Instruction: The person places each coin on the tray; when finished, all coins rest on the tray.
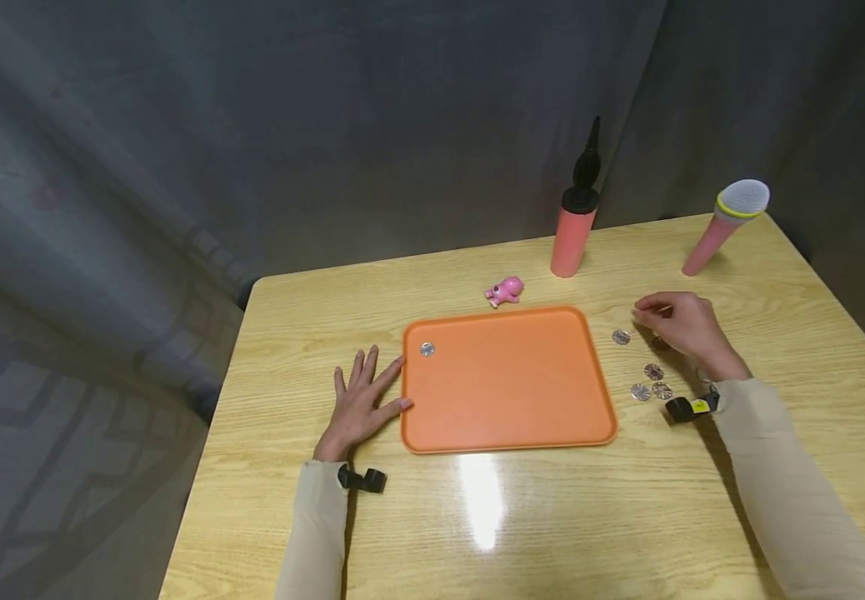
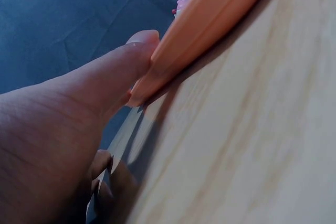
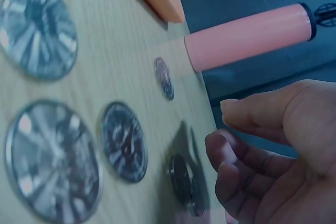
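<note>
My left hand (image 1: 357, 414) is spread flat by the left edge of the orange tray (image 1: 507, 379). Its thumb and index finger touch the rim, and the left wrist view shows the thumb against the tray's side. A shiny silver coin (image 1: 427, 349) lies inside the tray near its upper left corner. To the right of the tray, my right hand (image 1: 685, 329) hovers above the table with loosely bent fingers. In the right wrist view a gap shows between thumb and fingers, and nothing is seen held. Below it and beside it lie several silver coins (image 3: 124, 141), two close together under the fingers.
Behind the tray lies a small pink toy figure (image 1: 506, 291). A pink hand pump with a black top (image 1: 573, 237) stands near the table's back edge. Farther right is a pink toy microphone (image 1: 713, 237). Dark curtains (image 1: 402, 125) hang behind the wooden table (image 1: 290, 333).
</note>
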`<state>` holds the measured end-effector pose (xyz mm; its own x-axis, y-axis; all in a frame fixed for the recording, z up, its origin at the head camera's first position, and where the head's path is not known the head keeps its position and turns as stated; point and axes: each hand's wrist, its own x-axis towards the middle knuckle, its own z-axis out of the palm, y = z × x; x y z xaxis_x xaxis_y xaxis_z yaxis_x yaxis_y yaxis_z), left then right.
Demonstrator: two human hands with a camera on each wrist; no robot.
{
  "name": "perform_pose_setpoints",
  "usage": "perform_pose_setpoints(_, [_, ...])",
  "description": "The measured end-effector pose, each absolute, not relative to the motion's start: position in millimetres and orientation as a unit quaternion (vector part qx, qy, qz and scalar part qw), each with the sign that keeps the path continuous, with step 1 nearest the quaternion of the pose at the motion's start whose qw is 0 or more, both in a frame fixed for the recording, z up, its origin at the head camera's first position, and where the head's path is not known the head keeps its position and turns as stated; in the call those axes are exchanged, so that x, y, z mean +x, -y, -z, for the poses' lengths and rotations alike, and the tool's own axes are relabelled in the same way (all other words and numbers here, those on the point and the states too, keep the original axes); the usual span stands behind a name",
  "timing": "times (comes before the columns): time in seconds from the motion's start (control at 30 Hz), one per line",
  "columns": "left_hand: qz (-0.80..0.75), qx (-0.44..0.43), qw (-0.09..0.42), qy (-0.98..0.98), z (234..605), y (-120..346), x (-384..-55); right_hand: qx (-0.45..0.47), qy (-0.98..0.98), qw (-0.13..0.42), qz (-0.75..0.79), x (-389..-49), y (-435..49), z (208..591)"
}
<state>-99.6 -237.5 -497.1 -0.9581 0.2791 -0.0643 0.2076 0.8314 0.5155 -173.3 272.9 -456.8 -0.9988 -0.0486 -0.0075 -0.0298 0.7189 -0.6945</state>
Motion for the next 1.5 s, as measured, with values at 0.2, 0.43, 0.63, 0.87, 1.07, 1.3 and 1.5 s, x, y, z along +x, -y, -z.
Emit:
perform_pose_setpoints(0.2, [-0.265, 0.126, 0.073, -0.953, 498.1, 238.2, -99.2, -0.039, -0.937, 0.013, 0.348, -171.9, -275.9, 459.4])
perform_pose_setpoints(0.43, [-0.262, 0.129, 0.067, -0.954, 498.2, 238.6, -99.3, -0.068, -0.949, -0.015, 0.307, -173.5, -276.0, 465.0])
perform_pose_setpoints(0.63, [-0.265, 0.128, 0.061, -0.954, 498.8, 239.9, -98.9, -0.084, -0.952, -0.025, 0.293, -175.5, -276.1, 468.3])
perform_pose_setpoints(0.87, [-0.268, 0.129, 0.056, -0.953, 498.4, 240.0, -98.6, -0.102, -0.953, -0.026, 0.286, -175.6, -273.4, 468.6])
perform_pose_setpoints(1.07, [-0.272, 0.128, 0.064, -0.952, 497.7, 239.8, -99.0, -0.123, -0.951, -0.031, 0.281, -174.4, -268.0, 466.3])
perform_pose_setpoints(1.3, [-0.263, 0.128, 0.068, -0.954, 498.5, 238.6, -100.9, -0.15, -0.945, -0.015, 0.29, -174.2, -256.1, 462.1])
perform_pose_setpoints(1.5, [-0.259, 0.127, 0.072, -0.955, 500.2, 238.7, -101.7, -0.163, -0.944, -0.002, 0.288, -174.6, -251.7, 463.4])
